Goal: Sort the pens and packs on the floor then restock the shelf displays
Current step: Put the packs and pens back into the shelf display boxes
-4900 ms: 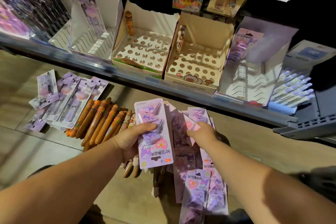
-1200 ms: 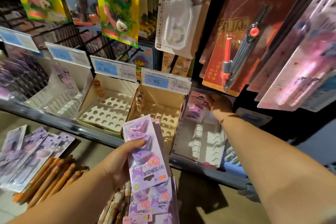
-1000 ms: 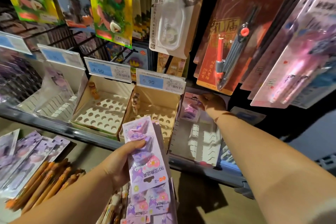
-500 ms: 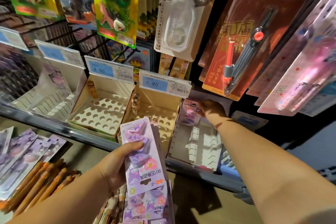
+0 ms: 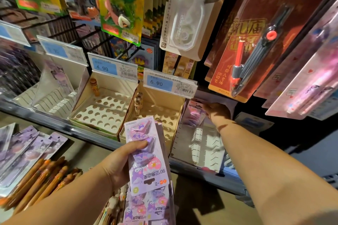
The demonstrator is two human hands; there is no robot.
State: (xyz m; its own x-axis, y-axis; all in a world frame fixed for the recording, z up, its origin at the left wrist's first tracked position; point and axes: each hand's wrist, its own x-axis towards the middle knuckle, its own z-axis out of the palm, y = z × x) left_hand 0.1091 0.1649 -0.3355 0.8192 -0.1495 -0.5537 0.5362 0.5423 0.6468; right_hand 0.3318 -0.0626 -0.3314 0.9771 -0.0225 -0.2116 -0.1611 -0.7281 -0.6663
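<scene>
Lower centre, my left hand point(image 5: 118, 164) grips purple packs point(image 5: 147, 168); right hand point(image 5: 218, 113) touches a pack point(image 5: 193, 113) in the clear tray point(image 5: 199, 145), grip unclear.

A price label point(image 5: 105, 68) reads 4.90; its neighbour label point(image 5: 158, 83) reads 6.90. The correction-tape pack point(image 5: 186, 14) reads T-90984, the purple pack point(image 5: 148, 171) 90°.
</scene>
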